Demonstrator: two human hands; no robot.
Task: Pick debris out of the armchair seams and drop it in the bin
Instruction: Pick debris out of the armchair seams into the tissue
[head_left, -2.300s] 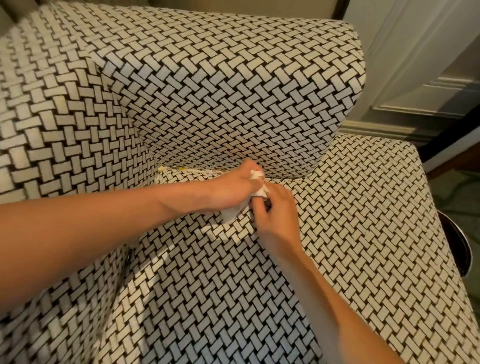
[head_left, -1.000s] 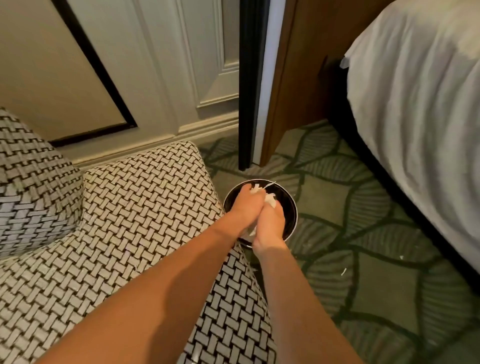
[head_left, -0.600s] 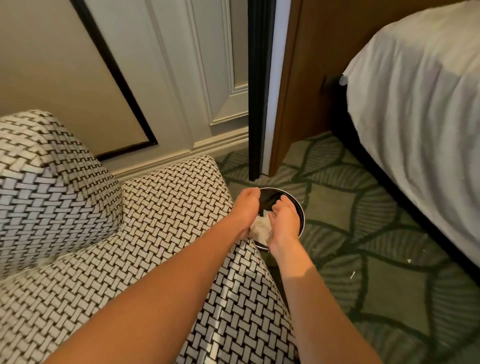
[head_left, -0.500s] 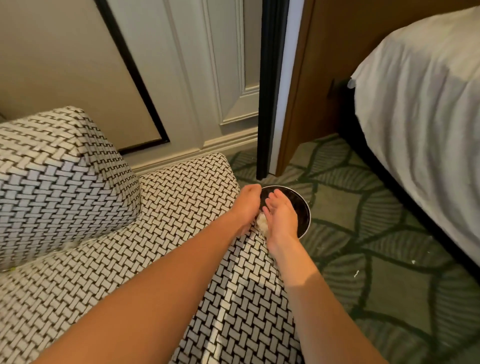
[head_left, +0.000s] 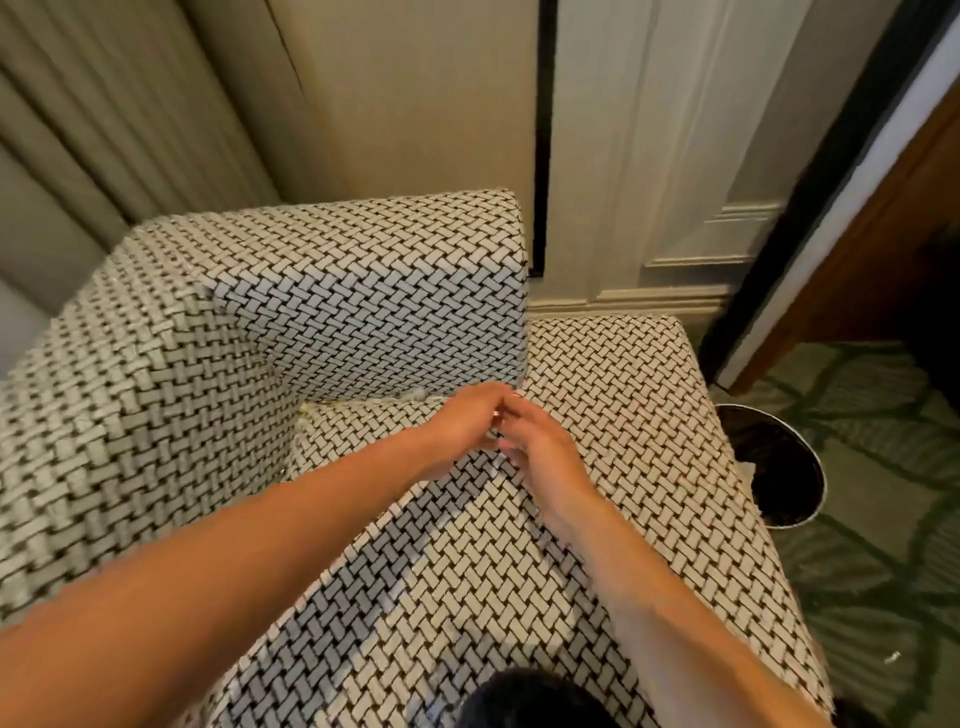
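The round bin (head_left: 779, 467) stands on the carpet (head_left: 878, 561) beside the armchair (head_left: 623, 415); its dark inside is unreadable. Pale debris (head_left: 415, 397) sits in the seat seam. Left hand (head_left: 462, 431) and right hand (head_left: 540, 447) meet, fingers loosely curled; I cannot tell their grip.
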